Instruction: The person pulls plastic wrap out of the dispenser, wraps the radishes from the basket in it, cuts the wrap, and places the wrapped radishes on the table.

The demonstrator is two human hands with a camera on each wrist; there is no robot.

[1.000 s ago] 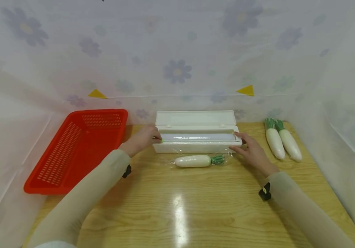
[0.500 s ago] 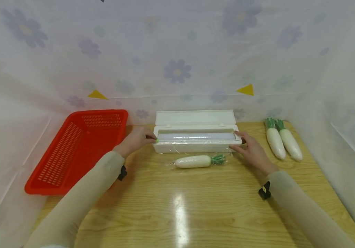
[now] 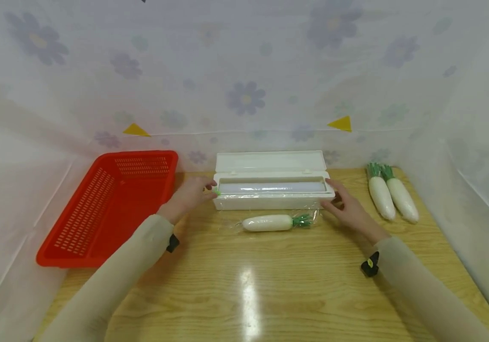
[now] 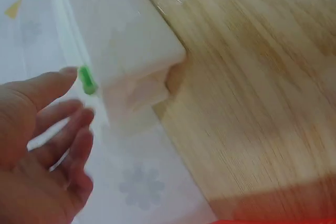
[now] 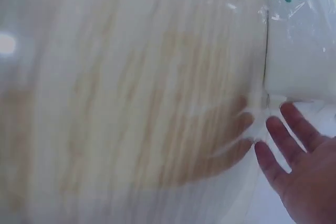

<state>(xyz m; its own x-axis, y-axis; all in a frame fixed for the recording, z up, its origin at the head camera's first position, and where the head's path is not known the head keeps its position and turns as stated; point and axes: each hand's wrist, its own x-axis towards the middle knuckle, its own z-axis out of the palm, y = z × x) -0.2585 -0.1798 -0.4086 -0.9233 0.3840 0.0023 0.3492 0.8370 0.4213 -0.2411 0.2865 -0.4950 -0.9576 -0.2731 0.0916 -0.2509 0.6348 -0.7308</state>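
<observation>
A white cling film dispenser (image 3: 270,203) stands at the back of the table, lid raised, a film roll (image 3: 270,187) inside. My left hand (image 3: 188,195) is at its left end, fingers spread loosely. In the left wrist view, the thumb tip is right at the green cutter slider (image 4: 86,80), and the other fingers are bent around nothing. My right hand (image 3: 347,209) is at the dispenser's right end, thumb by the front corner, with straight fingers (image 5: 286,140) in the right wrist view. In front lies a white radish (image 3: 267,223) with green stalks, under clear film.
A red plastic basket (image 3: 99,256) stands at the left. Two film-wrapped white radishes (image 3: 382,197) lie at the back right of the wooden table (image 3: 296,285). A flowered white curtain (image 3: 244,57) encloses the back and sides.
My left hand has slid leftward with the green slider to the dispenser's end, then its fingers have parted from it. My right hand has shifted slightly right, its thumb drawing back from the front.
</observation>
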